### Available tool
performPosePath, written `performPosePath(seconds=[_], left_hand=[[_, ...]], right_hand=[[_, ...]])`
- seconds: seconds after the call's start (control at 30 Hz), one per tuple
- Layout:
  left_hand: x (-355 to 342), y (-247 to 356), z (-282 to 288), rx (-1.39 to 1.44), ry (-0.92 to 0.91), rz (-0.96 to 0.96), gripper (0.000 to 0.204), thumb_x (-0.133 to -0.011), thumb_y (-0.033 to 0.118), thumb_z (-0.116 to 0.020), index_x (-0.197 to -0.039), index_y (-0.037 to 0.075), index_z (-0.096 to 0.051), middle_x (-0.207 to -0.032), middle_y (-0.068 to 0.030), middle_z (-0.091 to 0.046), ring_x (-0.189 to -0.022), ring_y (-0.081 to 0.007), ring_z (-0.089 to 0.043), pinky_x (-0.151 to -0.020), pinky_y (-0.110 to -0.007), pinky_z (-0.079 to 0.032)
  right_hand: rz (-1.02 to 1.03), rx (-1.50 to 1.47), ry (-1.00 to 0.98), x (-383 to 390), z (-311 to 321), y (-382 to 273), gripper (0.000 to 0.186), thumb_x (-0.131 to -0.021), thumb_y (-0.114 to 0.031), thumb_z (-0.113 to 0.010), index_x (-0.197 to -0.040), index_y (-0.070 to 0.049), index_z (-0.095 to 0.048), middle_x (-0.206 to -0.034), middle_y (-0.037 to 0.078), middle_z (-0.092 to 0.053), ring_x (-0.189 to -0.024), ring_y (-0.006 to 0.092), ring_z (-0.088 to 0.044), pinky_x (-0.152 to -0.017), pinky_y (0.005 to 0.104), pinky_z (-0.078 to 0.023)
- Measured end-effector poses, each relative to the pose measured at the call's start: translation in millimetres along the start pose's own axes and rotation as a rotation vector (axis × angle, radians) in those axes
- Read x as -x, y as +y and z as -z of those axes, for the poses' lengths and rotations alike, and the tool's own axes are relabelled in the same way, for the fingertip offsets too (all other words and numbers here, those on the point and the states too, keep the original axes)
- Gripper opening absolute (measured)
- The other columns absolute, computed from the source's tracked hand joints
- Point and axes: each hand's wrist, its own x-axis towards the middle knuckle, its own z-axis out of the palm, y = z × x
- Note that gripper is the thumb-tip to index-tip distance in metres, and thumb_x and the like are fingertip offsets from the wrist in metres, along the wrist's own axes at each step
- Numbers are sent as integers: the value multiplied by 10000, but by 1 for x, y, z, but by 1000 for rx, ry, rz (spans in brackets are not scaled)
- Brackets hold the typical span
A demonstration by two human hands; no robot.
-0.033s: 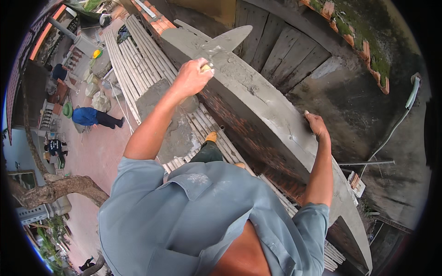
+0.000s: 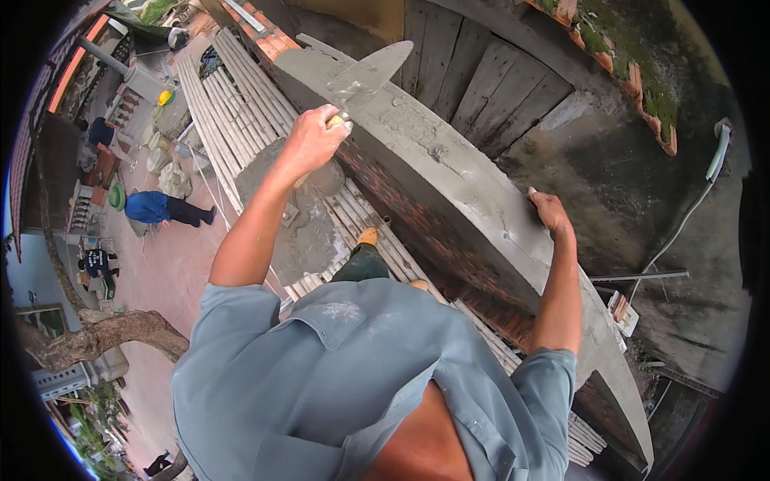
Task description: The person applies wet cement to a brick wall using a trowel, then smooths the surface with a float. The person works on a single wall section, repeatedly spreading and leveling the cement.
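Observation:
My left hand (image 2: 311,138) is closed round the yellowish handle of a trowel (image 2: 377,70). The grey, mortar-smeared blade reaches past the hand, over the far end of a wall top. Wet grey mortar coats this long curved wall top (image 2: 457,172), rough in places and smoother toward the right. My right hand (image 2: 550,213) bends its fingers over the wall's outer edge; their tips are partly hidden. Below the left forearm lies a mortar-covered board (image 2: 298,244), with a grey bucket-like container (image 2: 327,178) beside it, partly behind my wrist.
Bamboo poles (image 2: 233,104) form a platform along the brick wall side (image 2: 425,216); my yellow shoe (image 2: 368,236) stands on it. Far below, a person in blue (image 2: 148,206) and others are on the paving. A tree branch (image 2: 120,330) juts in left; mossy tiles (image 2: 626,68) hang upper right.
My left hand and the trowel have shifted a little left along the wall top. The right hand stays at the edge.

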Motion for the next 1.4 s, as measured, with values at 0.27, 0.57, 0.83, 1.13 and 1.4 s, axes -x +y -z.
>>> performPosePath(seconds=[0.27, 0.57, 0.83, 1.13, 1.4], left_hand=[[32, -98, 36, 324, -44, 390, 341, -1016, 210, -616, -1286, 3, -640, -922, -47, -686, -693, -100, -597, -570, -262, -501], [-1, -84, 27, 416, -151, 285, 241, -1073, 212, -586, -1237, 48, -653, -905, -13, -633, -698, -78, -584, -560, -235, -490], [-7, -60, 9, 441, -232, 220, 215, -1066, 202, -604, -1211, 53, -660, -893, -8, -651, -684, -71, -585, -559, -229, -487], [-4, -53, 4, 432, -267, 210, 200, -1055, 201, -616, -1194, 64, -660, -888, -6, -649, -679, -69, -582, -549, -228, -478], [4, -39, 4, 446, -261, 207, 234, -1041, 223, -625, -1194, 49, -664, -891, -14, -661, -671, -76, -581, -555, -234, -480]], right_hand=[[-264, 263, -46, 1, -7, -49, 920, -991, -781, -480, -1325, 44, -711, -1476, 275, -610, -1393, 443, -557, -1155, 510, -436], [-237, 244, -92, 3, -16, -43, 973, -961, -830, -482, -1447, -4, -642, -1487, 225, -618, -1405, 408, -556, -1182, 496, -423], [-205, 305, -48, 17, -18, -49, 935, -935, -862, -479, -1348, -62, -731, -1410, 173, -685, -1348, 342, -621, -1127, 489, -475], [-188, 316, -12, 15, -20, -45, 906, -923, -856, -510, -1273, -62, -770, -1354, 163, -716, -1315, 339, -643, -1116, 487, -479], [-188, 313, -41, 17, -18, -48, 894, -921, -858, -519, -1385, -122, -722, -1406, 140, -695, -1364, 330, -607, -1129, 497, -470]])
